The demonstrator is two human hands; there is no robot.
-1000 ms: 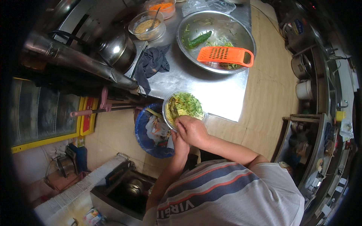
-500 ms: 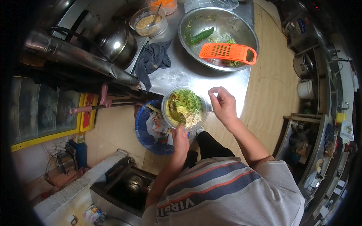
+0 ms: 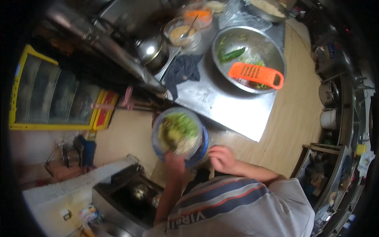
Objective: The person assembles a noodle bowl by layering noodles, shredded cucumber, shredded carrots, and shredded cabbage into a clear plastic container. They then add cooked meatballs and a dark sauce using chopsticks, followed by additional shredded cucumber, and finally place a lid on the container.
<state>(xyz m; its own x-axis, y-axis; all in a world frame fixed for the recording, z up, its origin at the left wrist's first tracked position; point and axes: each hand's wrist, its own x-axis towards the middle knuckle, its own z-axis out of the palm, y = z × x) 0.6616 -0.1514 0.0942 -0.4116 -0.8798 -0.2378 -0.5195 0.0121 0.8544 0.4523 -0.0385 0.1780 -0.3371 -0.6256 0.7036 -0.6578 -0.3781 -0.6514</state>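
My left hand (image 3: 174, 162) grips the near edge of a clear round bowl (image 3: 196, 148), which is smeared by motion. Inside the bowl lie shredded green cucumber (image 3: 185, 121), a dark green sauce or topping and pale shreds. The bowl hangs in the air above a blue-lined bin (image 3: 204, 144), hiding most of it. My right hand (image 3: 222, 158) is off to the bowl's right, near my body, with its fingers curled and blurred; nothing can be made out in them.
On the steel table (image 3: 233, 114) stands a large metal basin (image 3: 221, 39) with a cucumber (image 3: 233, 54) and an orange grater (image 3: 256, 74). A dark cloth (image 3: 185, 71), a tub with a spoon (image 3: 182, 34) and a lidded pot (image 3: 152, 51) sit farther left. Shelves (image 3: 316, 170) line the right.
My view has turned left. The bowl in my left hand has swung left, away from the table corner and over the bin. My right hand has dropped back toward my body.
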